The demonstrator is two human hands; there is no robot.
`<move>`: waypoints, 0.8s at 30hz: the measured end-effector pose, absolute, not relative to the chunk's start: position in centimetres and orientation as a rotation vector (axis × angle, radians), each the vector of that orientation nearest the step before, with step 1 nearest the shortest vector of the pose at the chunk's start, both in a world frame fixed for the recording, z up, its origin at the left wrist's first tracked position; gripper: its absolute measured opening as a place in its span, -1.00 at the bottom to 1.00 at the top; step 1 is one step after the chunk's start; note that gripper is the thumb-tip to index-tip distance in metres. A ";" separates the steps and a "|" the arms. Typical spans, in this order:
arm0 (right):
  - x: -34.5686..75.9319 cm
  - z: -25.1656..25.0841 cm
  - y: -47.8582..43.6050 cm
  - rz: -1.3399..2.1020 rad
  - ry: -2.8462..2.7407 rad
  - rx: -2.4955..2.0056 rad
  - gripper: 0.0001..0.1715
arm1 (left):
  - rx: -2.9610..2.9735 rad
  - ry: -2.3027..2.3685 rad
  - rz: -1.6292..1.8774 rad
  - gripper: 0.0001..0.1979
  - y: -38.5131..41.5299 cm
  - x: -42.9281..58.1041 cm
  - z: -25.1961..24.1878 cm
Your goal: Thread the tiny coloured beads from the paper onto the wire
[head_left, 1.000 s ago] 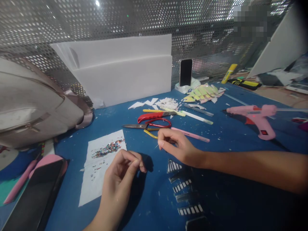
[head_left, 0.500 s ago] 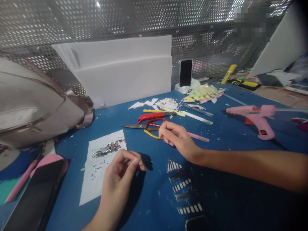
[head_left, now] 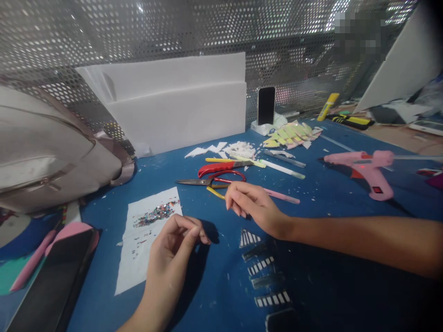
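Observation:
My left hand (head_left: 173, 258) is closed in a pinch, thumb against forefinger, beside a sheet of white paper (head_left: 128, 267). Whatever lies between those fingertips is too small to make out. On that paper is a heap of tiny coloured sequins or beads (head_left: 157, 214). My right hand (head_left: 252, 203) hovers just in front of the scissors (head_left: 197, 182), its fingers curled in with the thumb pressed to them; what they hold, if anything, is hidden. Below it on the blue table runs a row of striped pieces, a triangle (head_left: 249, 238) at the top and a striped bar (head_left: 272, 299) lower down.
A pink glue gun (head_left: 367, 168) lies at the right. Behind my hands are a red-handled knife (head_left: 218, 168), glue sticks (head_left: 282, 169), white scraps (head_left: 240, 150) and yellow-green pieces (head_left: 292, 134). A phone (head_left: 266, 106) stands at the back. A bag (head_left: 51, 152) sits left.
My right hand has moved slightly down and toward me, baring more of the scissors' red handle. My left hand keeps its pinch in the same place.

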State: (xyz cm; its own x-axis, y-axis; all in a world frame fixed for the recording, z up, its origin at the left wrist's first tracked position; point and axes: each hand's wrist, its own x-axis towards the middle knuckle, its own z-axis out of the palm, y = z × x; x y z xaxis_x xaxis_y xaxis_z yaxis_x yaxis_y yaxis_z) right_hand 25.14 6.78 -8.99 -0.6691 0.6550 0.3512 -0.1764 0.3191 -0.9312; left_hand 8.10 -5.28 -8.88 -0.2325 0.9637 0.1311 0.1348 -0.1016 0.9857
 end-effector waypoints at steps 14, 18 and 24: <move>25.6 -8.1 4.6 0.027 -2.428 0.352 -0.61 | 1.806 1.496 1.140 -0.84 -6.5 8.7 -9.4; 25.4 -8.1 4.1 -0.111 -2.399 0.413 -0.65 | 1.872 1.451 1.069 -0.78 -6.2 8.7 -9.1; 25.0 -7.3 3.1 -0.049 -2.296 0.430 -0.81 | 1.921 1.388 1.069 -0.74 -6.3 9.3 -8.8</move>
State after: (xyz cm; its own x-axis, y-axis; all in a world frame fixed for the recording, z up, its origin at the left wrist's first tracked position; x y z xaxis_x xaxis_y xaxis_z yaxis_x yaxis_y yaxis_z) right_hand 24.96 3.09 -7.34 -0.6354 -0.3210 0.7023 -0.2907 0.9420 0.1676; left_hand 9.29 -6.31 -8.81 0.1570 0.9443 0.2892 0.5203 -0.3280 0.7885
